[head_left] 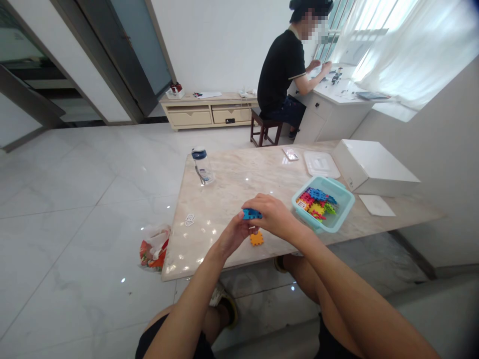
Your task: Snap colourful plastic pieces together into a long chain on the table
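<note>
Between my two hands, above the near part of the marble table, is a piece of blue interlocking plastic tiles. My left hand grips it from the left and below. My right hand curls over its top and right side, so part of it is hidden. Just below my fingers an orange notched square tile lies on the table. To the right stands a light-teal plastic tub with several red, blue, yellow and green tiles inside. White tile pieces lie at the left.
A clear water bottle stands at the far left corner. At the right are a tub lid, a large white box and a white card. A phone-like object lies behind. Another person sits at a white desk.
</note>
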`<action>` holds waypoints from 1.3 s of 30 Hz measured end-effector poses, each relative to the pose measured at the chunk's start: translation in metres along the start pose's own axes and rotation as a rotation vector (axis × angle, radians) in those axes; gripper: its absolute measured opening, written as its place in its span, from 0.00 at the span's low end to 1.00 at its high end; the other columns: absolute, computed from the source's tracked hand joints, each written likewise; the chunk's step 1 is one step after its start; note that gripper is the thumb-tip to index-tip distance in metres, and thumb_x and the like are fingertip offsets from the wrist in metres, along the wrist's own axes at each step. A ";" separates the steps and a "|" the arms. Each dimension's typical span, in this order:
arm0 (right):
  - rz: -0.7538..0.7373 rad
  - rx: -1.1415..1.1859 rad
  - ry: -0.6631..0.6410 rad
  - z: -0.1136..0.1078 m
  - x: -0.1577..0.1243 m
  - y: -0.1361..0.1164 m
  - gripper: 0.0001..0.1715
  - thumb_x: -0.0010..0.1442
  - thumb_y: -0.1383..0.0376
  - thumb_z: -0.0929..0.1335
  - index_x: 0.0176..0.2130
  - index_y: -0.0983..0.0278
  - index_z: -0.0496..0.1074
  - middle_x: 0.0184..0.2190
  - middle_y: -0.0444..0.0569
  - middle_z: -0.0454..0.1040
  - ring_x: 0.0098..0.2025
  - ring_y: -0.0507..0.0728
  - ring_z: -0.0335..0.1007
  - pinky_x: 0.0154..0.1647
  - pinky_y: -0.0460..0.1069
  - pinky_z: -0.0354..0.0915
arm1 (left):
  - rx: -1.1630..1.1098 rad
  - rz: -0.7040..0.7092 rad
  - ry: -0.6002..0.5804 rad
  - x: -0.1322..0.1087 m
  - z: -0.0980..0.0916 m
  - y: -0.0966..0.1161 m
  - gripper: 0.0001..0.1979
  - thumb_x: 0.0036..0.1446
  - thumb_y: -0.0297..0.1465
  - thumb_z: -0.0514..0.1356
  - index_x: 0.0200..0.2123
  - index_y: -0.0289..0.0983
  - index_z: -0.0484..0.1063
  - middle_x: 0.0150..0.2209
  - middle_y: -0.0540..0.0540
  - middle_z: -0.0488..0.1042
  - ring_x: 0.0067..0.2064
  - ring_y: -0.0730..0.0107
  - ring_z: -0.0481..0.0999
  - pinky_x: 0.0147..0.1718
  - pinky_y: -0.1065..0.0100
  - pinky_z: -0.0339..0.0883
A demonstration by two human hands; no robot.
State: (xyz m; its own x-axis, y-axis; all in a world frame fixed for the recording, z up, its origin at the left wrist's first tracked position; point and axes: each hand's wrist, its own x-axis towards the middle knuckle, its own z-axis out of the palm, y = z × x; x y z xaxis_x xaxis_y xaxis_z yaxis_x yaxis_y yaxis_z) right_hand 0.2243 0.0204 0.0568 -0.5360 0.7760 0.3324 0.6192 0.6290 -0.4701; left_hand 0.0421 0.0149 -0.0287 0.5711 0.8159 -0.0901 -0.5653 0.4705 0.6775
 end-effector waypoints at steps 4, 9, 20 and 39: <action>-0.040 0.051 0.006 -0.002 0.001 -0.004 0.13 0.64 0.69 0.76 0.50 0.62 0.80 0.46 0.52 0.83 0.50 0.62 0.73 0.54 0.55 0.68 | 0.017 0.017 0.014 -0.003 0.000 0.002 0.22 0.57 0.49 0.74 0.40 0.36 0.81 0.38 0.44 0.81 0.38 0.66 0.76 0.41 0.63 0.71; -0.050 0.123 -0.013 -0.004 0.001 -0.005 0.11 0.67 0.66 0.75 0.50 0.61 0.80 0.45 0.52 0.82 0.51 0.62 0.72 0.53 0.54 0.69 | 0.049 0.000 -0.005 -0.005 0.000 0.004 0.23 0.57 0.51 0.73 0.41 0.36 0.82 0.38 0.45 0.80 0.37 0.66 0.75 0.42 0.62 0.71; -0.074 0.022 -0.020 -0.002 0.000 -0.003 0.15 0.64 0.68 0.77 0.51 0.63 0.79 0.46 0.54 0.82 0.51 0.63 0.71 0.55 0.56 0.69 | 0.209 0.005 -0.030 -0.005 0.002 0.013 0.30 0.52 0.57 0.73 0.36 0.34 0.80 0.34 0.44 0.77 0.36 0.66 0.72 0.40 0.64 0.67; 0.159 -0.013 -0.145 0.006 -0.002 0.007 0.25 0.62 0.64 0.78 0.58 0.63 0.77 0.51 0.56 0.80 0.54 0.63 0.77 0.56 0.54 0.69 | 0.375 -0.015 0.058 0.000 -0.002 0.011 0.26 0.55 0.54 0.73 0.33 0.34 0.80 0.31 0.45 0.74 0.34 0.66 0.70 0.37 0.63 0.65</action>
State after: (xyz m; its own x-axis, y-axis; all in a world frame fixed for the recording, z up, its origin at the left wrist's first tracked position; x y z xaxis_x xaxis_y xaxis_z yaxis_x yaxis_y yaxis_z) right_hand 0.2263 0.0230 0.0474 -0.5073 0.8513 0.1339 0.7091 0.5006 -0.4966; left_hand 0.0348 0.0207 -0.0224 0.5371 0.8325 -0.1359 -0.2937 0.3356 0.8950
